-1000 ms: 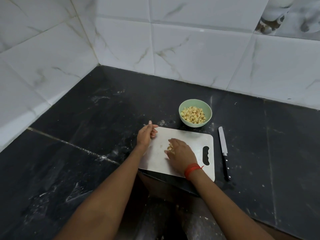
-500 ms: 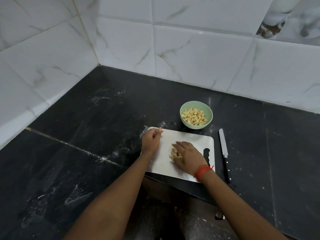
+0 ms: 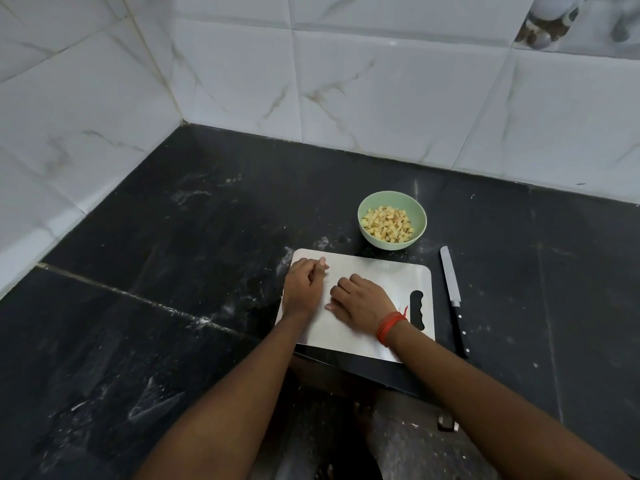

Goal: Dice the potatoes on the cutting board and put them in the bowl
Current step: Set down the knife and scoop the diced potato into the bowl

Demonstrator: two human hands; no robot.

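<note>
A steel cutting board [image 3: 384,271] lies at the counter's front edge. My right hand [image 3: 362,303], with a red thread at the wrist, is on the middle of the board, its fingers curled down over the spot where the potato pieces lay; the pieces are hidden under it. My left hand [image 3: 304,285] rests on the board's left part with loosely curled fingers and holds nothing. Just behind the board stands a green bowl [image 3: 420,216] holding several diced potato pieces [image 3: 388,225].
A black-handled knife [image 3: 451,285] lies on the dark stone counter [image 3: 173,271] right of the board, blade pointing away. White tiled walls close off the back and left. The counter's front edge runs under my forearms.
My right hand has closed over the small heap of potato pieces, which showed at its fingertips before. My left hand has shifted from the board's far-left corner onto the board.
</note>
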